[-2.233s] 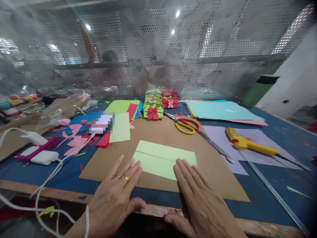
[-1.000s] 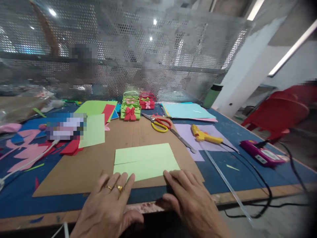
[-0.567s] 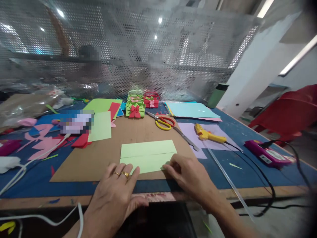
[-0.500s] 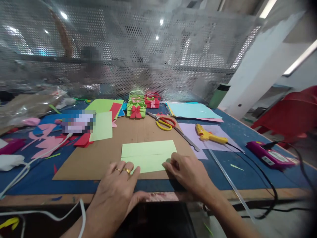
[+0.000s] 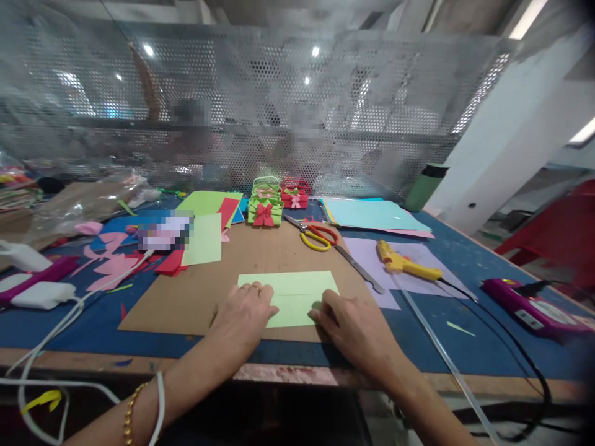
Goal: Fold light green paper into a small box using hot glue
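A folded light green sheet of paper (image 5: 297, 294) lies on a brown cardboard mat (image 5: 195, 297) near the table's front edge. My left hand (image 5: 242, 316), with rings on it, rests on the sheet's left part with fingers curled down onto it. My right hand (image 5: 353, 325) presses the sheet's lower right corner, fingers bent together at the paper's edge. Both hands touch the same sheet.
Red and yellow scissors (image 5: 320, 237) and a metal ruler (image 5: 360, 267) lie beyond the sheet. A yellow glue gun (image 5: 404, 264) and a purple device (image 5: 534, 306) sit to the right. Small green and red paper baskets (image 5: 266, 210), coloured sheets (image 5: 372, 215), pink scraps (image 5: 111, 263) and white chargers (image 5: 41, 294) lie around.
My left hand has slid forward onto the left part of the green sheet. My right hand's fingers have curled at the sheet's lower right corner. The camera has swung back left.
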### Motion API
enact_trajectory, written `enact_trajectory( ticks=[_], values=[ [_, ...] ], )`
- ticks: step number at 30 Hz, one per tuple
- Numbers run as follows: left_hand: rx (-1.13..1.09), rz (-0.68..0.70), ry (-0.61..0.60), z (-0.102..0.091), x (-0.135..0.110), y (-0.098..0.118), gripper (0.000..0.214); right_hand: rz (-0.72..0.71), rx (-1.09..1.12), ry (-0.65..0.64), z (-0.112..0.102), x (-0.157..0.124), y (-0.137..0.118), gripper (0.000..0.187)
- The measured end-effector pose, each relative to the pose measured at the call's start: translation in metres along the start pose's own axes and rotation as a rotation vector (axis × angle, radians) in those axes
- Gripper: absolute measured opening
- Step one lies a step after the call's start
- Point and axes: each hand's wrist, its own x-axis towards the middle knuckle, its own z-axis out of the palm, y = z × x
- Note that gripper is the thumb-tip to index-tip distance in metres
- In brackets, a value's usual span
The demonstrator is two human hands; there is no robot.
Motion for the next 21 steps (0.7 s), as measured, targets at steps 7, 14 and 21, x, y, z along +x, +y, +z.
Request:
enact_trajectory(
  ticks=[7,14,21],
  values=[
    [-0.035,0.05,0.002,-0.016,-0.002,0.021,0.012,-0.02,0.014,0.014,0.003,-0.001,0.004,0.019],
    [-0.336,0.036,-0.072,-0.023,0.021,0.041,0.022,-0.018,0.033,0.022,0.006,-0.001,0.014,0.026],
    [-0.383,-0.012,-0.01,-0.011,0.033,0.056,0.026,0.0,0.051,0.052,0.007,-0.001,0.016,0.024]
  ],
)
